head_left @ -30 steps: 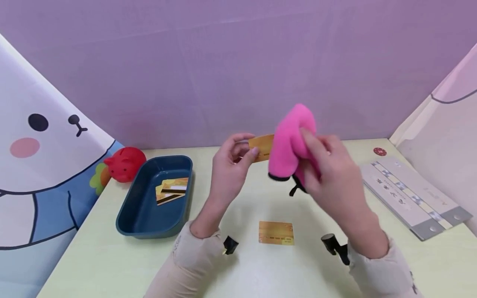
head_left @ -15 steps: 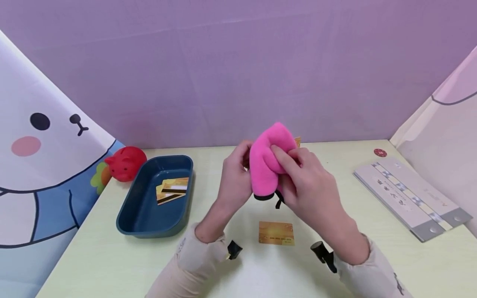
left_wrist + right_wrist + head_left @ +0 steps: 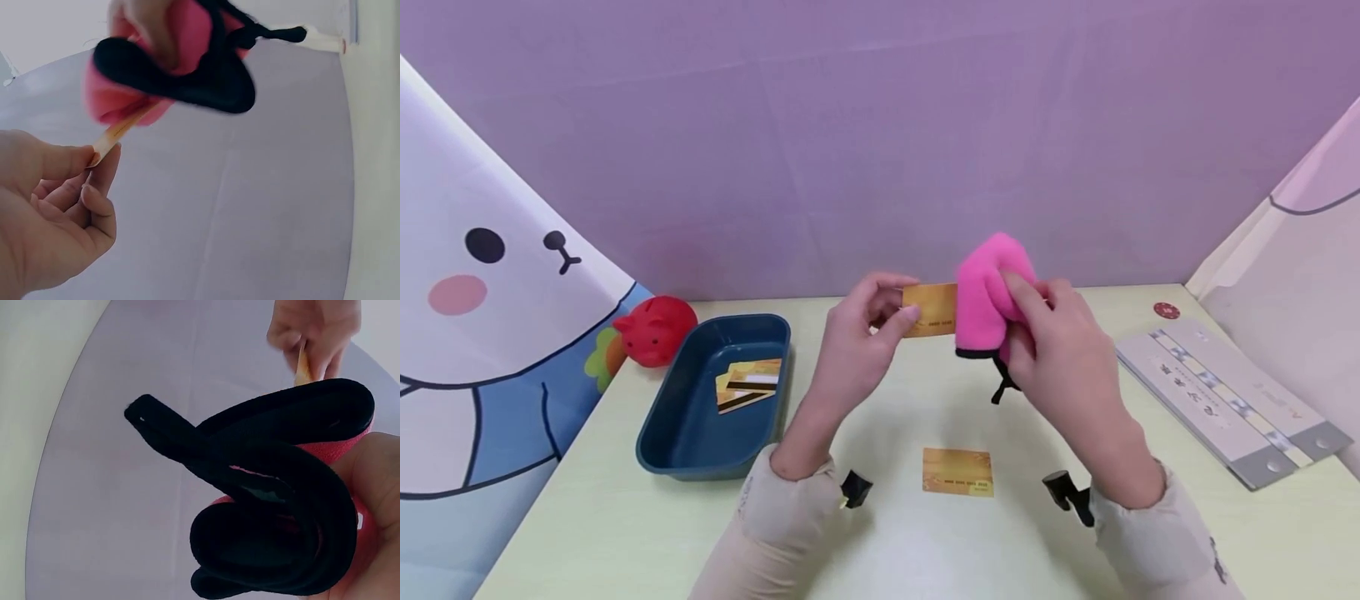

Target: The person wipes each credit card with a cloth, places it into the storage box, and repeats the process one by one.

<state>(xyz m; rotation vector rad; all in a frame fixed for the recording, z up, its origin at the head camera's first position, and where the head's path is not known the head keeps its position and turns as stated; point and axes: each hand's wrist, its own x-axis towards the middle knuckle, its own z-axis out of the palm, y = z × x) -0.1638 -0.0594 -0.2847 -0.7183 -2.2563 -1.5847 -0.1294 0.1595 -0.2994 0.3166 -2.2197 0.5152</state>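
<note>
A gold bank card [image 3: 930,309] is pinched by its left end between the thumb and fingers of my left hand [image 3: 863,342]. My right hand [image 3: 1063,358] grips a pink fleecy cloth [image 3: 988,300] with black edging and a black strap [image 3: 1002,379] hanging below. The cloth is folded over the card's right end, which it hides. In the left wrist view, the card [image 3: 112,139] runs up into a fold of the pink fabric [image 3: 103,100]. Black trim [image 3: 275,506] fills much of the right wrist view. On the table below lies another gold card [image 3: 957,472].
At left stands a blue tray [image 3: 658,417] with gold cards [image 3: 751,375] in it, beside a red piggy bank [image 3: 657,332]. A grey folder-like booklet [image 3: 1228,400] lies at right, with a red chip [image 3: 1166,311] behind it. A purple cloth backdrop [image 3: 880,150] rises behind the table.
The cloth slid left over the card until it met my left fingers, then drew back right, baring the card's left part again. Both hands keep their hold. The lower card stays put.
</note>
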